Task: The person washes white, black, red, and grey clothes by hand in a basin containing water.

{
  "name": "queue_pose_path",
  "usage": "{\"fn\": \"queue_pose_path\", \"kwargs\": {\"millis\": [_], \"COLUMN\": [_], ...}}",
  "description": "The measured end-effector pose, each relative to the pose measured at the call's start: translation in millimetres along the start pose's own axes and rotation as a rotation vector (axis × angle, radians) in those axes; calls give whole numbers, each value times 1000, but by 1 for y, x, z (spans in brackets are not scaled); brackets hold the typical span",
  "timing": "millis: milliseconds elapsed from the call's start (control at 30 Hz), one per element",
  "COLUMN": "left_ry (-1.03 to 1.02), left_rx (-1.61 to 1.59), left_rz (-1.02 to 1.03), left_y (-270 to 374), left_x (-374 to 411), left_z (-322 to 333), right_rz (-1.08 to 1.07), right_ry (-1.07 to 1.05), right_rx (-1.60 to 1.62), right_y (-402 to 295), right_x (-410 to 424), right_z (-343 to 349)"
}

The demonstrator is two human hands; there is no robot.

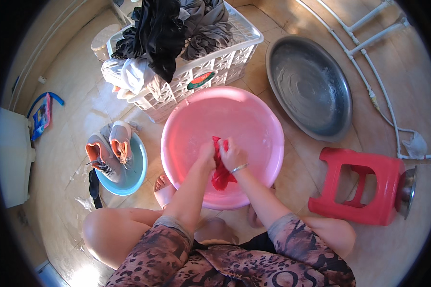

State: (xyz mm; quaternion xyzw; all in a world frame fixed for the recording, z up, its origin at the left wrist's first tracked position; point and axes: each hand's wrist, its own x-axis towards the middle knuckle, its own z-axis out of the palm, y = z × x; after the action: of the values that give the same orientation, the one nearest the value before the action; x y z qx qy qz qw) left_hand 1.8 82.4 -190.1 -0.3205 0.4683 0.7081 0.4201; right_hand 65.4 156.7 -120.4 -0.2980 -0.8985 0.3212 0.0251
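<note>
A wet-looking red cloth (221, 175) is bunched between my two hands, over the pink plastic basin (176, 122) in front of me. My left hand (207, 154) grips it from the left side. My right hand (233, 154), with a silver bracelet at the wrist, is closed on it from the right. Part of the cloth hangs below the fists towards me, and a short end sticks up above them. Water appears to cover the bottom of the basin. The fingers are partly blurred.
A white plastic basket (219, 73) heaped with black, grey and white clothes (161, 39) stands beyond the basin. A large metal tub (305, 86) sits to the right, above a red plastic stool (377, 193) on its side. Sneakers (109, 154) rest in a blue basin (140, 172) at left.
</note>
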Motion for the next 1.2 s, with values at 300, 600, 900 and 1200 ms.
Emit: {"fn": "queue_pose_path", "kwargs": {"millis": [300,600,900,1200], "left_ry": [216,-383,-405,-94], "left_rx": [766,102,987,1093], "left_rz": [504,259,7,-99], "left_y": [9,139,119,18], "left_x": [32,-64,-63,-37], "left_z": [-75,-3,-32,-27], "right_rz": [-128,149,125,269], "right_ry": [-404,-297,-357,-117], "right_rx": [-563,1319,556,451], "right_y": [74,24,59,88], "right_x": [3,49,58,25], "right_z": [-6,-79,-75,40]}}
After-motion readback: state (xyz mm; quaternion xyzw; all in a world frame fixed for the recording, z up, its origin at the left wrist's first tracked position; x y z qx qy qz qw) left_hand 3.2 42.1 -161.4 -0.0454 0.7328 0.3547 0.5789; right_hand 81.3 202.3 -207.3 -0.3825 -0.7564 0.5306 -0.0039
